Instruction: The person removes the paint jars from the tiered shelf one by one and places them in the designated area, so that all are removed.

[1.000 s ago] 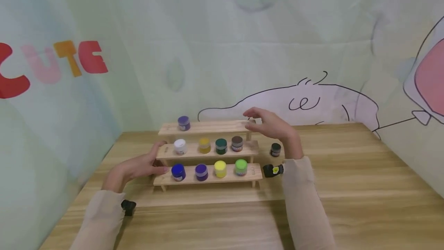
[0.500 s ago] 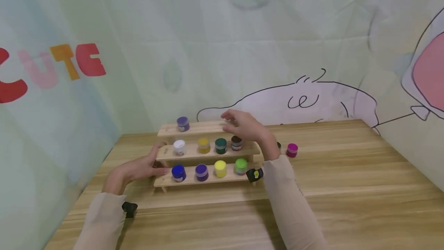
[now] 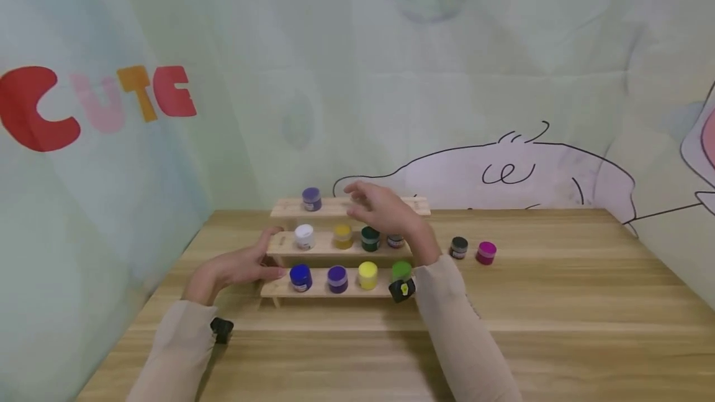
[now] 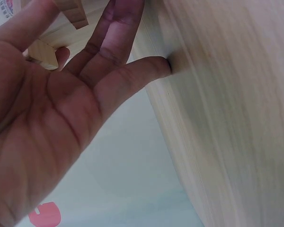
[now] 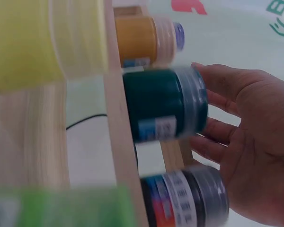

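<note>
A three-tier wooden stand (image 3: 329,243) holds small paint jars. My left hand (image 3: 240,265) grips its left end, the thumb by the front tier; in the left wrist view a fingertip shows behind a wooden leg. Over the top and middle tiers is my right hand (image 3: 385,208), thumb and fingers apart with nothing seen between them. A lone purple jar (image 3: 311,199) stands on top. The middle tier has white (image 3: 304,237), ochre (image 3: 343,236), dark green (image 5: 154,105) and brown jars (image 5: 184,198), the brown one partly hidden. Blue, violet, yellow and green jars line the front.
Right of the stand, a black jar (image 3: 459,247) and a magenta jar (image 3: 486,253) stand on the wooden table (image 3: 558,303). A printed cloth backdrop (image 3: 251,110) rises behind and to the left.
My right hand has moved left along the upper tiers, its arm uncovering the magenta jar and then more of the black one. The left hand stays at the stand's end. The head view has shifted slightly.
</note>
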Available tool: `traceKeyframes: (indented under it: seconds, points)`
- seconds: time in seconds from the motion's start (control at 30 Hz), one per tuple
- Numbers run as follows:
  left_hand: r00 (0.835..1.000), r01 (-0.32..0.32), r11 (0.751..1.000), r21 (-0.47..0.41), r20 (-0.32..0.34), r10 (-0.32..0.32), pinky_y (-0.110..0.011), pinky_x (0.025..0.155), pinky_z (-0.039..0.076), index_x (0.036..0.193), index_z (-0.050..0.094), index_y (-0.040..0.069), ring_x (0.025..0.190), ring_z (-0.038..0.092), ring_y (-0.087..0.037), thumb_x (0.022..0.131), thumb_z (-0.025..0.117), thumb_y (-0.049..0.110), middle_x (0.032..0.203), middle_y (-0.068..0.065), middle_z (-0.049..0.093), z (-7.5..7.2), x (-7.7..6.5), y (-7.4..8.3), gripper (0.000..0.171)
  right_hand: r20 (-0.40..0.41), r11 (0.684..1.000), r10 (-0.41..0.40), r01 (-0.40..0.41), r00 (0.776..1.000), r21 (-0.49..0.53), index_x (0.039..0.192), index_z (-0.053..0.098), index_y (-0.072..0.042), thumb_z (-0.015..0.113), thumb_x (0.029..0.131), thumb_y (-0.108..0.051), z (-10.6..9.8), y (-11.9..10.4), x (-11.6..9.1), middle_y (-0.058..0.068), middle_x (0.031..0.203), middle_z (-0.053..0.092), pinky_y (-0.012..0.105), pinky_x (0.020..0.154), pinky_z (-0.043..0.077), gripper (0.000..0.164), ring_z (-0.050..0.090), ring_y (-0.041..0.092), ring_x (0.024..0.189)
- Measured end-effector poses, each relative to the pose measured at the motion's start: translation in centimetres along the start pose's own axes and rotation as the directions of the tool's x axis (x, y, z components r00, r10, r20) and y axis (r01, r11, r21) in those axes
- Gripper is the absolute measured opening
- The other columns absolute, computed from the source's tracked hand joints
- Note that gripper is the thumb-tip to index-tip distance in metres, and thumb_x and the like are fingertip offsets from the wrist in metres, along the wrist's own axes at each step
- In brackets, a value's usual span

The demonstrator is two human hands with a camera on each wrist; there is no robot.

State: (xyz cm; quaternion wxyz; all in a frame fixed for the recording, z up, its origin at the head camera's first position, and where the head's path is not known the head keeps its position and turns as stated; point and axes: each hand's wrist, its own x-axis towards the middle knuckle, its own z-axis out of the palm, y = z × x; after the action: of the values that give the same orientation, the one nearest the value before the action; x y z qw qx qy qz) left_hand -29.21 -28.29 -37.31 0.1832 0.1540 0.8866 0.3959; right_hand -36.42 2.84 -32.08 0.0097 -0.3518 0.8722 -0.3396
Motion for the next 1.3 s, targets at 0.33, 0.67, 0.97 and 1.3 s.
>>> traceKeyframes:
  seconds: [0.33, 0.67, 0.97, 1.3]
  points:
    - [1.0, 0.001, 1.0, -0.004, 0.008, -0.001, -0.059, 0.108, 0.031, 0.152, 0.003, 0.011, 0.127, 0.048, -0.042, 0.098, 0.067, 0.025, 0.138, -0.029, 0.045, 0.3, 0.7, 1.0, 0.085, -0.022, 1.0, -0.015, 0.015, 1.0, 0.0, 0.149, 0.043, -0.013, 0.061, 0.101, -0.026, 0.8, -0.9, 0.8, 0.014, 0.143, 0.054, 0.041, 0.104, 0.045, 0.053, 0.053, 0.025, 0.129]
    - [1.0, 0.007, 1.0, 0.02, 0.018, -0.008, -0.057, 0.107, 0.033, 0.152, 0.004, 0.011, 0.125, 0.051, -0.041, 0.099, 0.065, 0.025, 0.138, -0.029, 0.047, 0.3, 0.6, 1.1, 0.082, -0.056, 0.997, -0.056, 0.053, 0.997, -0.063, 0.159, 0.026, -0.016, 0.061, 0.101, -0.031, 2.6, -2.5, 1.9, 0.007, 0.158, 0.037, 0.039, 0.11, 0.037, 0.069, 0.045, 0.025, 0.137]
    - [1.0, 0.009, 1.0, 0.004, 0.029, -0.009, -0.053, 0.103, 0.038, 0.151, 0.003, 0.011, 0.122, 0.053, -0.038, 0.099, 0.066, 0.025, 0.135, -0.027, 0.051, 0.4, 0.2, 1.0, 0.083, -0.035, 0.978, -0.11, 0.102, 0.993, -0.182, 0.156, 0.034, -0.016, 0.061, 0.101, -0.033, 4.1, -3.8, 2.4, 0.009, 0.156, 0.039, 0.044, 0.111, 0.036, 0.064, 0.044, 0.026, 0.137]
    - [1.0, 0.003, 1.0, 0.012, 0.03, -0.004, -0.055, 0.103, 0.039, 0.151, 0.002, 0.012, 0.124, 0.052, -0.041, 0.1, 0.065, 0.025, 0.136, -0.029, 0.05, 0.7, 0.1, 1.5, 0.082, -0.059, 0.982, -0.078, 0.066, 0.995, -0.179, 0.152, 0.041, -0.019, 0.062, 0.1, -0.037, 4.3, -4.1, 2.5, 0.009, 0.15, 0.046, 0.041, 0.105, 0.042, 0.059, 0.05, 0.024, 0.131]
